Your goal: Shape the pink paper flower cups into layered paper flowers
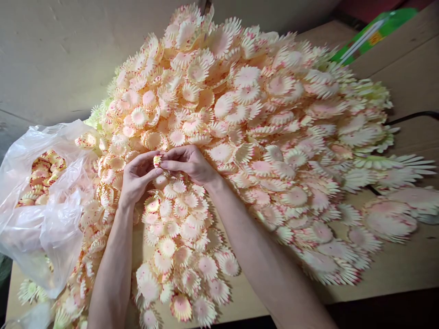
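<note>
Between the fingertips of both hands is a small artificial flower piece [157, 160], cream with red-tipped petals. My left hand [139, 176] pinches it from the left with thumb and fingers. From the right, my right hand [192, 164] closes its thumb and index finger on the same piece. Just below the hands lies a smaller heap of round flower layers [183, 251], cream with pink centres. Behind and to the right rises a large pile of similar flower layers [247, 100], fringed at the edges.
A translucent plastic bag [65, 224] with more flower pieces sits at the left. On the wooden table [404, 269], larger flower layers spread to the right. A green package [377, 34] lies at the back right, and a black cable [414, 115] runs in from the right edge.
</note>
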Motion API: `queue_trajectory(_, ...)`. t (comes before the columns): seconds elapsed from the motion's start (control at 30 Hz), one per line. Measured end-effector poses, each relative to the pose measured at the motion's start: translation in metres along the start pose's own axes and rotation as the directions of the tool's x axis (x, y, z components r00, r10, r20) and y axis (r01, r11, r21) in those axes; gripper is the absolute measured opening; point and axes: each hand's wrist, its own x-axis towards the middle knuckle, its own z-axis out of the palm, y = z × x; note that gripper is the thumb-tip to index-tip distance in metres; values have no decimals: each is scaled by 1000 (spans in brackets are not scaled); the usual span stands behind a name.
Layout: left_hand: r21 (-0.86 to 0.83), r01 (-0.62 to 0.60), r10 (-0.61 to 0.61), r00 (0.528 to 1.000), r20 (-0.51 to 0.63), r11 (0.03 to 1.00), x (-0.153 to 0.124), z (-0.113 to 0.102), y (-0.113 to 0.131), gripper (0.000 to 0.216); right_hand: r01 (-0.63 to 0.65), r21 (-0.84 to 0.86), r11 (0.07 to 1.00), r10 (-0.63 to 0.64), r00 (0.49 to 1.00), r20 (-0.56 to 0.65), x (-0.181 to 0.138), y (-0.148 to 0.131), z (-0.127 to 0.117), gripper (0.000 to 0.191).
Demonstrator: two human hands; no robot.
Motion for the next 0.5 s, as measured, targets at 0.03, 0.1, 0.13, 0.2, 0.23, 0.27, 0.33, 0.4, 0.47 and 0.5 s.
queue_trajectory(0.03, 2, 5, -5, 1000, 1, 1000, 0, 0, 0, 41, 1, 4, 1000, -1, 1000, 5, 0, 1, -1, 21)
queue_trajectory(0.1, 5, 14, -14, 1000, 8, 1000, 0, 0, 1, 42, -1, 5, 1000, 1, 1000, -1, 0, 1, -1, 20)
queue_trajectory(0.13, 8, 17, -17, 1000, 8, 1000, -1, 1, 1, 42, -3, 5, 1000, 3, 1000, -12, 0, 1, -2, 19)
queue_trajectory(0.2, 10, 23, -23, 1000, -8, 1000, -1, 2, 4, 41, 0, 3, 1000, 0, 999, -35, 0, 0, -2, 17)
queue_trajectory(0.23, 7, 30, -30, 999, -21, 1000, -1, 3, 5, 40, 3, 3, 1000, -3, 999, -42, 0, 0, -2, 16)
queue_trajectory(0.27, -2, 41, -41, 999, -34, 999, -1, 3, 6, 38, 8, 2, 1000, -8, 999, -44, 0, 0, -2, 15)
queue_trajectory(0.33, -30, 71, -72, 996, -50, 997, 0, 4, 9, 34, 18, 5, 1000, -18, 999, -35, 1, -1, -2, 13)
queue_trajectory(0.4, -52, 101, -103, 993, -55, 994, 0, 5, 11, 31, 24, 11, 1000, -24, 999, -23, 1, -1, -3, 13)
queue_trajectory(0.47, -68, 111, -115, 991, -60, 991, 0, 6, 12, 31, 24, 10, 1000, -23, 1000, -19, 1, 0, -3, 13)
queue_trajectory(0.5, -77, 107, -112, 992, -63, 991, 0, 6, 12, 31, 22, 4, 1000, -22, 1000, -19, 1, 0, -3, 14)
